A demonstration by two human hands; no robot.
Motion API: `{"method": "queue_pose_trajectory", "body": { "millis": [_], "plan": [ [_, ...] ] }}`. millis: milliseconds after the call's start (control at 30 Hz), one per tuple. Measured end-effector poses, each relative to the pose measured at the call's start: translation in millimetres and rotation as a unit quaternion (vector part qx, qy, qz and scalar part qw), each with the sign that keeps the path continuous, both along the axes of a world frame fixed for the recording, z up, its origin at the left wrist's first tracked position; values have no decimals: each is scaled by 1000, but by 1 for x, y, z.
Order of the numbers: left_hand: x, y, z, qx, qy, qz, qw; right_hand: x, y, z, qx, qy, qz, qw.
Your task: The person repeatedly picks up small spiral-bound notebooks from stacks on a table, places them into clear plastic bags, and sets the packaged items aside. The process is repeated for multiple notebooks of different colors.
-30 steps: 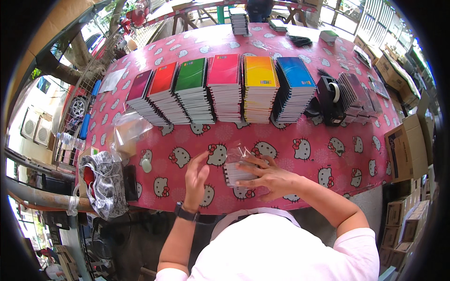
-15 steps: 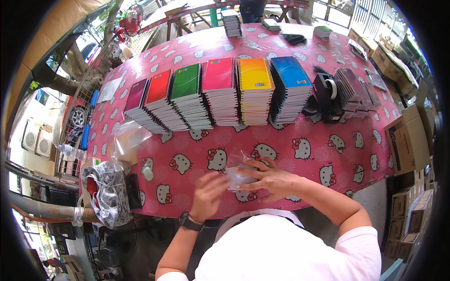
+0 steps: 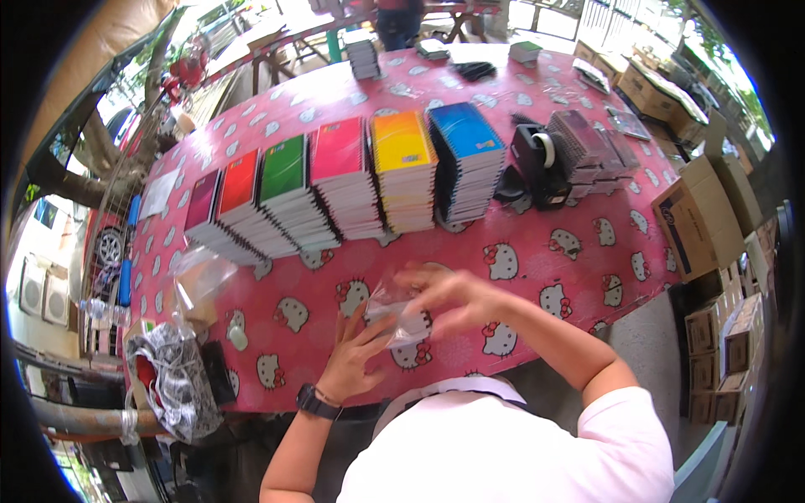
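Note:
A clear plastic sleeve [image 3: 391, 308] lies on the pink table between my two hands. My left hand [image 3: 355, 359], a dark watch at its wrist, spreads its fingers over the sleeve's left side. Above its right side is my right hand [image 3: 449, 298], slightly blurred, with fingers apart and nothing gripped. Beyond my hands, spiral notebooks stand in a row of stacks: purple [image 3: 201, 201], red [image 3: 240, 180], green [image 3: 283, 170], pink [image 3: 338, 149], yellow [image 3: 404, 142] and blue [image 3: 467, 131].
A black tape dispenser [image 3: 530, 163] stands right of the blue stack, beside wrapped notebooks [image 3: 579, 138]. At the left edge are a patterned cloth bag [image 3: 172, 377], a clear plastic bag [image 3: 201, 277] and a small pale bottle [image 3: 238, 338]. An open carton [image 3: 700, 218] is at right.
The view has shifted, moving the table leftward in the picture. My left hand has opened flat over the plastic sleeve; my right hand has lifted from it.

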State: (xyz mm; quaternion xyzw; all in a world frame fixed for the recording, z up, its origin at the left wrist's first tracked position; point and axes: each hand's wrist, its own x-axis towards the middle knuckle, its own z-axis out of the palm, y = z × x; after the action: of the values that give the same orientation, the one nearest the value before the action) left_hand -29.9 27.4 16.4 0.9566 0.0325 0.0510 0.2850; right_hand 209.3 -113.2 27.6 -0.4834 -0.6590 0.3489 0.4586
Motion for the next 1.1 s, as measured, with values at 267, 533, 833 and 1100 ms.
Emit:
{"method": "queue_pose_trajectory", "body": {
  "millis": [267, 533, 833, 1100],
  "plan": [
    [5, -4, -9, -42, -65, 0, 997, 271, -103, -79, -128, -188, -788, 572],
    [-8, -31, -17, 11, -88, 77, 993, 277, -84, -69, -95, -133, -748, 643],
    [4, -35, -30, 9, -136, 78, 988, 233, -110, -129, -218, 444, -559, 665],
    [-2, -30, -15, 42, -63, 68, 995, 11, 34, 28, -273, 58, -106, 954]
  ]
}}
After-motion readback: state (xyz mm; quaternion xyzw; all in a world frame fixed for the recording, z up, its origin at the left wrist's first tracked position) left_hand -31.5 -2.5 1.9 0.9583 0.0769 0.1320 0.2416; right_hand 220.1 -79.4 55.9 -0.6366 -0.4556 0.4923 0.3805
